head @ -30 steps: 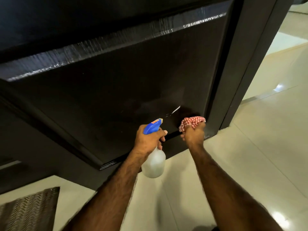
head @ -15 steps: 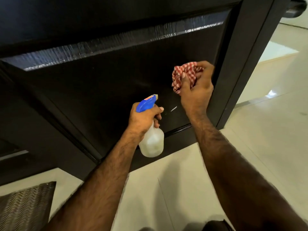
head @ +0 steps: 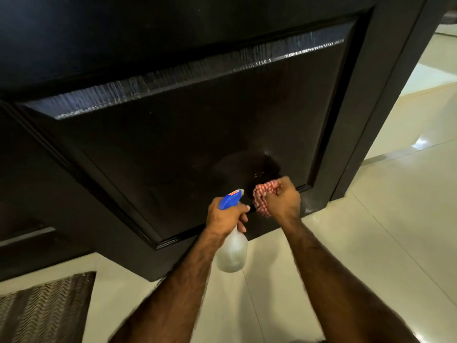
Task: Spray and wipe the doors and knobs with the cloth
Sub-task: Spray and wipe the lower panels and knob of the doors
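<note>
Forearms are coming in from the bottom of the view, both reaching toward the door, which I'm using as the reference for everything below.

Mat, dark with a woven zigzag pattern, is lying on the pale tile floor in front of the door, off to the left of my left arm.

My left hand is gripping the spray bottle around the neck, fingers curled under the blue trigger head. The clear bottle body is hanging below the hand, over the floor just in front of the door's bottom edge. The nozzle is pointing at the lower part of the door panel; I can't tell whether it's touching.

My right hand is clenching the red-and-white checked cloth, bunched up, and pressing it against the door at the lower right corner of the recessed panel, close to the bottom moulding. The cloth is sitting just beside the nozzle, to its right.

Door itself is dark, almost black, with a raised frame around the sunken panel. A bright streaked reflection is running along the panel's upper bevel. Above the cloth a darker rounded patch is showing on the panel.

Past the door's right edge, more glossy tile is showing.
</note>
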Tool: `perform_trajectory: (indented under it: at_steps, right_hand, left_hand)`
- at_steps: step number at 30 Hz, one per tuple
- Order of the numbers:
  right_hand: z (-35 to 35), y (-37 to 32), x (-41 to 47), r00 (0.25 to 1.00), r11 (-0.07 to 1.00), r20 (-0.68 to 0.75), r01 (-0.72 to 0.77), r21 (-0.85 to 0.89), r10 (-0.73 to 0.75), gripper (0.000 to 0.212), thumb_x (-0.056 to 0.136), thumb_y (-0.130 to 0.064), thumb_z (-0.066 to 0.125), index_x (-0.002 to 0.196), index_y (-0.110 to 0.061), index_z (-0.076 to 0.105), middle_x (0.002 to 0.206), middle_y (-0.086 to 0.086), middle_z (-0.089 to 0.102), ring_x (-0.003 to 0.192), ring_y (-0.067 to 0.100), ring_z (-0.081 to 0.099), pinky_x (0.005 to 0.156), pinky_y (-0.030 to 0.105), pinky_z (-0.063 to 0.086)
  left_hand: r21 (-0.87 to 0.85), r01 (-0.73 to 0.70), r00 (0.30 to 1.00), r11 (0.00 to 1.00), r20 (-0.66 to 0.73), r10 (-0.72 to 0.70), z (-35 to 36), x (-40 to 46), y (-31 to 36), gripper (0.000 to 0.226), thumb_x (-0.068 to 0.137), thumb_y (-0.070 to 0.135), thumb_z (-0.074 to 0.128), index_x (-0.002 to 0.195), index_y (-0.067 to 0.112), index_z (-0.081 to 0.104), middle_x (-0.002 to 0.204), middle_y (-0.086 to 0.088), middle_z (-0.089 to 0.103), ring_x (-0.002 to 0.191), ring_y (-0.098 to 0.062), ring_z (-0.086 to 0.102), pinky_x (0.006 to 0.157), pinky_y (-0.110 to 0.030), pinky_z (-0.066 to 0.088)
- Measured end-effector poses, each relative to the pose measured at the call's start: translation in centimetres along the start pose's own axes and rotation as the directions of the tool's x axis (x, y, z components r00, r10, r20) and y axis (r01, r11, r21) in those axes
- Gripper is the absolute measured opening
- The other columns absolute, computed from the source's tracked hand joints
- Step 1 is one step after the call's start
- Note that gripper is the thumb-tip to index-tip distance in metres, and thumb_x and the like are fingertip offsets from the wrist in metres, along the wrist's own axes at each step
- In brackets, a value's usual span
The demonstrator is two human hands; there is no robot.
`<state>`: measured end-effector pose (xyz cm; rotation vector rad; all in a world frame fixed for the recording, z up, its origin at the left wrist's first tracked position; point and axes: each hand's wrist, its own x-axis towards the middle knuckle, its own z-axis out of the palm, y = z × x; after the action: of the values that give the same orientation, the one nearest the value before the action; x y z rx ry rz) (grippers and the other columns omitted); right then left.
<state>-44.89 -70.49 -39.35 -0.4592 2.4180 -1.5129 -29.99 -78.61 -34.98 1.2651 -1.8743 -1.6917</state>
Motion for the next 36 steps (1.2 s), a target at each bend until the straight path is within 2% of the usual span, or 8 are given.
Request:
perform_trajectory:
  at_steps: [5, 8, 11, 15, 18, 23, 28, 36]
  right_hand:
    - [-2.9, -11.1, 0.0, 0.740, 0.757, -0.381, 0.639, 0.137, -0.555, 0.021, 0.092, -0.012, 0.075, 0.110, -0.011, 0.065, 0.102, 0.000, 0.069, 0.092, 0.011, 0.067, 0.077, 0.014, 0.051]
    - [-2.1, -12.2, 0.7, 0.565, 0.645, -0.503, 0.764, 0.020, -0.654, 0.024, 0.098, -0.011, 0.071, 0.118, 0.000, 0.063, 0.114, 0.016, 0.065, 0.105, 0.018, 0.062, 0.091, 0.006, 0.042]
    - [1.1, -5.9, 0.1, 0.636, 0.702, -0.419, 0.713, -0.003, -0.648, 0.028, 0.101, -0.012, 0.065, 0.127, -0.013, 0.053, 0.127, 0.025, 0.058, 0.110, 0.017, 0.057, 0.092, 0.006, 0.044]
    - [4.7, 2.9, -2.4, 0.898, 0.911, -0.161, 0.392, -0.129, -0.409, 0.037, 0.105, -0.017, 0.055, 0.141, -0.008, 0.054, 0.155, 0.029, 0.045, 0.115, 0.049, 0.064, 0.091, 0.048, 0.059]
    - [4.7, 3.8, -3.4, 0.981, 0.966, -0.006, 0.187, -0.175, -0.191, 0.047, 0.102, -0.016, 0.062, 0.147, -0.009, 0.053, 0.159, 0.021, 0.043, 0.131, 0.049, 0.056, 0.107, 0.053, 0.052]
    - [2.0, -1.7, -2.9, 0.977, 0.911, 0.201, 0.146, -0.385, -0.072, 0.028, 0.091, -0.049, 0.078, 0.100, -0.023, 0.072, 0.089, -0.003, 0.067, 0.091, 0.018, 0.071, 0.070, 0.024, 0.054]
    - [-0.4, -13.3, -3.0, 0.861, 0.846, -0.035, 0.491, -0.210, -0.508, 0.013, 0.086, -0.026, 0.081, 0.084, -0.028, 0.068, 0.067, -0.009, 0.065, 0.062, 0.009, 0.063, 0.057, 0.027, 0.048]
    - [-0.2, -12.6, -6.7, 0.804, 0.755, -0.434, 0.563, 0.336, -0.406, 0.011, 0.102, -0.017, 0.069, 0.110, -0.009, 0.069, 0.103, 0.002, 0.073, 0.094, 0.013, 0.072, 0.080, 0.044, 0.062]
  left_hand:
    - [-0.105, -0.198, 0.980, 0.975, -0.026, 0.197, -2.6, -0.7, 3.1, 0.011, 0.094, 0.006, 0.075, 0.084, 0.007, 0.070, 0.070, -0.018, 0.070, 0.044, -0.024, 0.055, 0.051, -0.033, 0.053]
    - [-0.151, -0.264, 0.964, 0.953, -0.058, 0.258, -4.1, -1.0, 3.9, 0.017, 0.095, 0.007, 0.073, 0.080, 0.003, 0.067, 0.072, -0.015, 0.070, 0.046, -0.022, 0.055, 0.055, -0.035, 0.057]
    - [-0.160, -0.266, 0.964, 0.951, -0.064, 0.259, -4.9, -0.9, 3.1, 0.019, 0.095, 0.008, 0.073, 0.078, 0.003, 0.067, 0.073, -0.017, 0.069, 0.045, -0.023, 0.055, 0.057, -0.037, 0.056]
    - [-0.157, -0.157, 0.987, 0.975, -0.052, 0.151, -4.8, -0.9, 0.5, 0.009, 0.094, 0.006, 0.074, 0.086, 0.002, 0.070, 0.070, -0.018, 0.067, 0.043, -0.023, 0.053, 0.057, -0.038, 0.053]
    - [-0.162, -0.109, 0.993, 0.981, -0.053, 0.101, -5.0, -1.3, -0.6, 0.015, 0.094, 0.006, 0.074, 0.081, 0.001, 0.069, 0.069, -0.019, 0.067, 0.042, -0.023, 0.052, 0.057, -0.037, 0.053]
    - [-0.164, -0.123, 0.992, 0.979, -0.061, 0.115, -6.5, -2.1, -0.2, 0.011, 0.092, 0.007, 0.076, 0.082, 0.008, 0.072, 0.071, -0.020, 0.067, 0.044, -0.024, 0.054, 0.051, -0.032, 0.051]
    - [-0.175, -0.220, 0.973, 0.960, -0.109, 0.203, -8.2, -2.8, 3.1, 0.009, 0.094, 0.004, 0.073, 0.091, -0.004, 0.072, 0.069, -0.015, 0.068, 0.046, -0.024, 0.054, 0.050, -0.033, 0.052]
    - [-0.170, -0.235, 0.969, 0.957, -0.116, 0.217, -9.1, -4.5, 2.4, 0.022, 0.095, 0.007, 0.073, 0.084, -0.011, 0.066, 0.072, -0.017, 0.069, 0.047, -0.022, 0.056, 0.060, -0.040, 0.055]
